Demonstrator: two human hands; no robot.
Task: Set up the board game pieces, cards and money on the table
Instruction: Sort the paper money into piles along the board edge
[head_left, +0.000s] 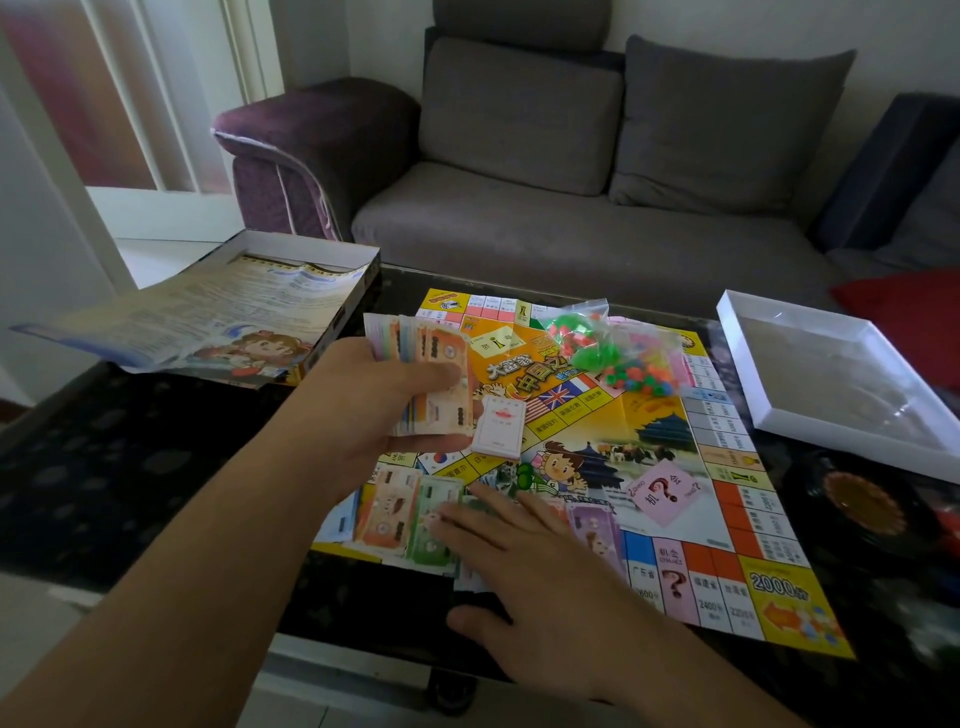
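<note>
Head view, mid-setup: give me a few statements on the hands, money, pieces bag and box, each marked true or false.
1. The left hand grips a stack of play money. True.
2. The right hand holds the small white card deck. False: the right hand lies flat, fingers straight, on the money piles at the board's near edge; the deck sits at the left hand's fingertips.
3. The bag of plastic pieces is sealed and lies on the game board. True.
4. The instruction sheet lies on the sofa. False: it rests in and over the open box on the left.
5. The white tray sits right of the board. True.
</note>
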